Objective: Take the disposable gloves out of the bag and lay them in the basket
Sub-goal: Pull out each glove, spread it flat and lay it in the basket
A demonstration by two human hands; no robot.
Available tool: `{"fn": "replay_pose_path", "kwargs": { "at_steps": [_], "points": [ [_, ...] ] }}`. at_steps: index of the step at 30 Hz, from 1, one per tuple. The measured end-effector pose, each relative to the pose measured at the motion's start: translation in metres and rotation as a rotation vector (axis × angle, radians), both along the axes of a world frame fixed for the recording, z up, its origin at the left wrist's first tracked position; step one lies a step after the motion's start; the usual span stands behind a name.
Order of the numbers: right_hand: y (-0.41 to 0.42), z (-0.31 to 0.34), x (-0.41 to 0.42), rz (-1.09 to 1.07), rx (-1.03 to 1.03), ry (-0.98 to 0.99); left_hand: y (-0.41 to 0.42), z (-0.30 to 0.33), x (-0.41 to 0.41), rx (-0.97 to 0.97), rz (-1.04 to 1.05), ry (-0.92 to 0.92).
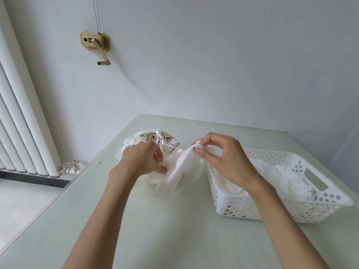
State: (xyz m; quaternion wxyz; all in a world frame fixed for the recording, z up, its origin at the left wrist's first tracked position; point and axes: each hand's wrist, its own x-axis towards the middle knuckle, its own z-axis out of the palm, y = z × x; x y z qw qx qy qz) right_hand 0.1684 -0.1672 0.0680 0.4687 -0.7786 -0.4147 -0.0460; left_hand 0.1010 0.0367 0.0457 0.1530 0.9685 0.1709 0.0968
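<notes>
Right hand (219, 154) pinches a glove (179, 167); left hand (140, 160) grips the bag (155, 140).

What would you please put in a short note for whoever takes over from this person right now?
Left hand: pressed on the clear printed bag, gripping its plastic to steady it on the table.
Right hand: thumb and fingertips pinching one disposable glove, which is stretched out from the bag's opening, its lower end at the bag.
White perforated basket: on the table to the right of the bag, with some gloves in the basket already.
Done: part of the transfer.
Left: pull this glove clear, lay it in the basket, then repeat for the gloves remaining in the bag.
</notes>
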Motion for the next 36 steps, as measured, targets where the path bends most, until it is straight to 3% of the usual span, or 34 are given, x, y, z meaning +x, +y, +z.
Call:
{"fn": "replay_pose_path", "kwargs": {
  "at_steps": [9,13,18,24,27,29,31,33,36],
  "points": [
    [-0.001,0.011,-0.001,-0.023,0.409,0.111,-0.006,-0.008,0.010,-0.149,0.002,-0.113],
    [-0.007,0.022,-0.004,0.018,0.464,0.171,-0.007,-0.010,0.012,-0.166,0.036,-0.118],
    [-0.023,0.041,-0.005,-0.008,0.698,0.262,-0.008,-0.014,0.013,-0.109,0.055,-0.045],
    [-0.050,0.046,0.019,0.051,0.481,0.717,-0.015,-0.015,0.012,-0.026,0.015,0.041],
    [-0.053,0.037,0.018,0.049,0.302,0.637,-0.009,0.000,0.006,-0.099,-0.060,0.089],
    [-0.051,0.032,0.015,0.092,0.260,0.565,-0.012,0.019,0.000,-0.175,-0.104,-0.073],
    [-0.048,0.032,0.011,0.156,0.236,0.532,-0.026,0.035,-0.004,-0.415,-0.176,-0.239],
    [-0.041,0.032,0.005,0.209,0.190,0.489,-0.043,0.041,-0.007,-0.627,-0.371,-0.198],
    [-0.031,0.031,-0.002,0.150,0.102,0.376,-0.059,0.033,-0.001,-0.728,-0.592,-0.079]
  ]
}}
